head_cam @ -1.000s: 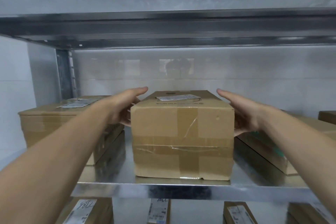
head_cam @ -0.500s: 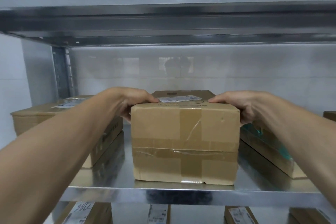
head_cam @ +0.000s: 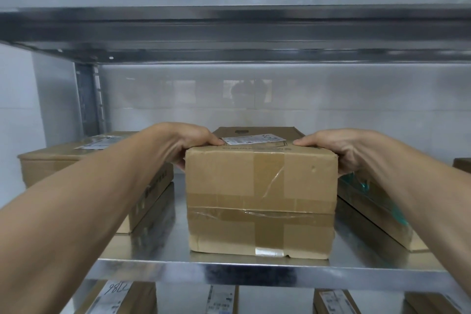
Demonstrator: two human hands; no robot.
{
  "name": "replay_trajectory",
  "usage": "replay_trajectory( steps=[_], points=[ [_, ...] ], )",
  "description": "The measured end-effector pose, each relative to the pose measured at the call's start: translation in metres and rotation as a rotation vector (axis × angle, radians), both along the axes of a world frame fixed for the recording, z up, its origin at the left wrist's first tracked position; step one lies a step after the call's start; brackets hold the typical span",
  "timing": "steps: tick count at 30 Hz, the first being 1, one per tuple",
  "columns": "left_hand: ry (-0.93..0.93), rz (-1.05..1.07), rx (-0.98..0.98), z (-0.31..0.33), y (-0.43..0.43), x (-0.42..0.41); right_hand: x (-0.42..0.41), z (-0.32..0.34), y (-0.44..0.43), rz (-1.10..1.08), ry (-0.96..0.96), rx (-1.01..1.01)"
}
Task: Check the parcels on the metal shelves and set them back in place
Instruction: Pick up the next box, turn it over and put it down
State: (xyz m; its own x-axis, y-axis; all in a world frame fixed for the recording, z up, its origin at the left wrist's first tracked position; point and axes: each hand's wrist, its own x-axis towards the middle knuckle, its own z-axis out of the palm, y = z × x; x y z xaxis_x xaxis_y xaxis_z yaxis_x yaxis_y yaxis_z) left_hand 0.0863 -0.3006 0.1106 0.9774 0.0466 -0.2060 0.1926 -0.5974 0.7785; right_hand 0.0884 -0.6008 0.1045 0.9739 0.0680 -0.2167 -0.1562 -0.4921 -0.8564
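A taped brown cardboard parcel [head_cam: 260, 201] stands on the metal shelf [head_cam: 254, 271], near its front edge, with a white label on its top. My left hand [head_cam: 188, 141] grips the parcel's upper left corner, thumb on top and fingers down the left side. My right hand [head_cam: 336, 149] grips the upper right corner the same way. The fingers of both hands are hidden behind the box's sides.
A flat carton [head_cam: 84, 160] with a label lies to the left, close to the parcel. A flat box with green tape [head_cam: 377, 209] lies to the right. Another shelf [head_cam: 234, 30] hangs low overhead. Several labelled parcels [head_cam: 114, 298] sit on the shelf below.
A second ago both hands were open beside the parcel. They have closed on its top corners, and the parcel now sits slightly closer to the shelf's front edge.
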Motion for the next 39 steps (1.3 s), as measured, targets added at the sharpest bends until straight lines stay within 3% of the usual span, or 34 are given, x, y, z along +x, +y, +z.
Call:
replay_trajectory(
  steps=[27, 34, 39],
  points=[
    [-0.115, 0.004, -0.037, -0.006, 0.0, -0.014, -0.017, -0.003, 0.001, -0.015, -0.046, 0.073],
    [-0.282, 0.062, -0.17, -0.008, 0.004, -0.022, -0.02, -0.003, 0.006, -0.03, -0.213, 0.109],
    [-0.471, 0.076, -0.154, -0.017, 0.006, -0.027, -0.022, -0.008, 0.006, -0.015, -0.363, 0.105]
  ],
)
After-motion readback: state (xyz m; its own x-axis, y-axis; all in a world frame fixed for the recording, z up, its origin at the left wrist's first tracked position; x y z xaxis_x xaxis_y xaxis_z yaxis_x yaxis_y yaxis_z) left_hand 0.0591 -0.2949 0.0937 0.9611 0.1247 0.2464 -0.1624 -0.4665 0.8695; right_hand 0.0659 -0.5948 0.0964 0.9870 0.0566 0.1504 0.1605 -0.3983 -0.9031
